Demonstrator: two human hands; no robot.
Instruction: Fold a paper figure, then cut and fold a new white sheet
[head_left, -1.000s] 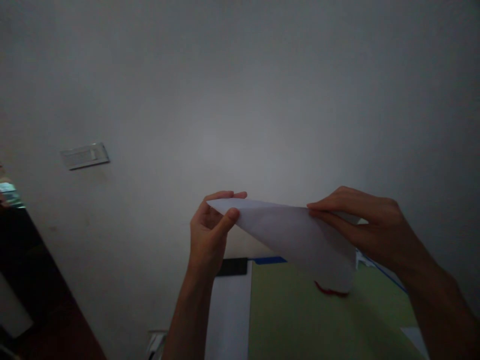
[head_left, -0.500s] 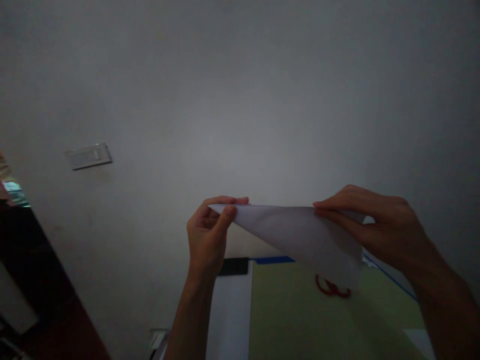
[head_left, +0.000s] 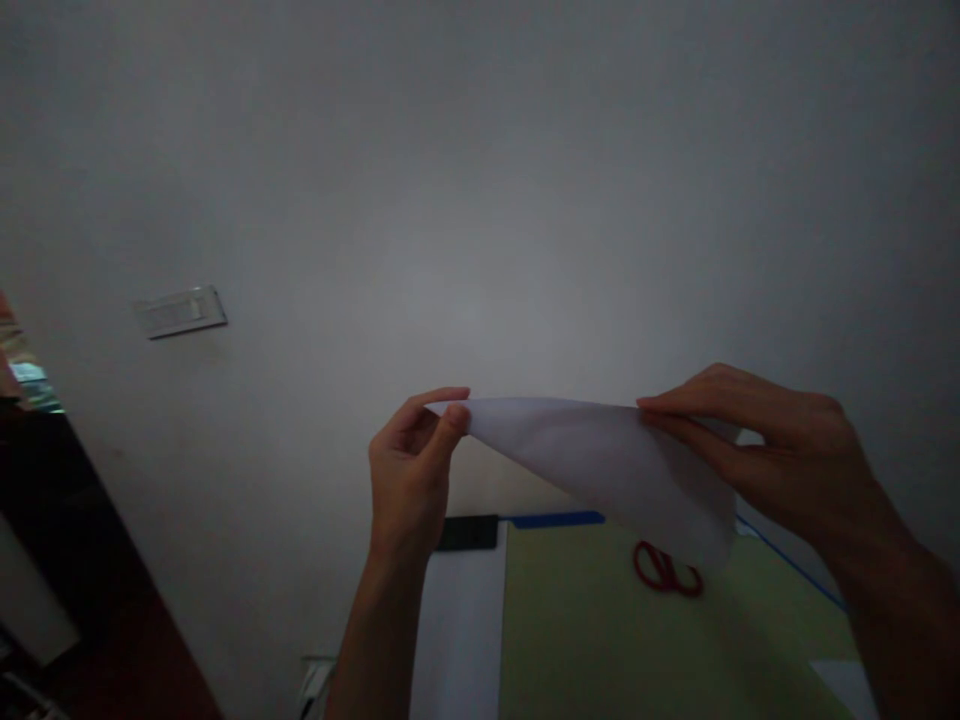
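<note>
Head camera on my feed showed the white paper raised in front of the wall and above the green surface, stretched between both hands, tapering leftward and hanging lower on the right. Its left tip was partly covered by a thumb, its right part ran behind the other hand's fingers, and the dim light kept me from making out whether it was one layer or several. Below its lower edge, I could see the loops of red scissors; I could not make out the blades. Compared with half a second earlier, the paper's top edge bowed up slightly where it had run nearly straight, less of the tip stuck out on the left, and the right fingertips sat a little farther right; more of the red loops had come into sight. The left hand stood upright on its forearm, thumb in front and forefinger laid over the top, pinching the narrow end. The right hand reached in from the side, thumb and forefinger nipping the upper edge, its forearm cut off at the lower right. Farther out, a dark block sat partly behind the left wrist, beside a blue strip whose right end lay near the paper. A plate was fixed on the wall, its markings too dim to read; the dark shape at far left was cut off by the picture's edge.
</note>
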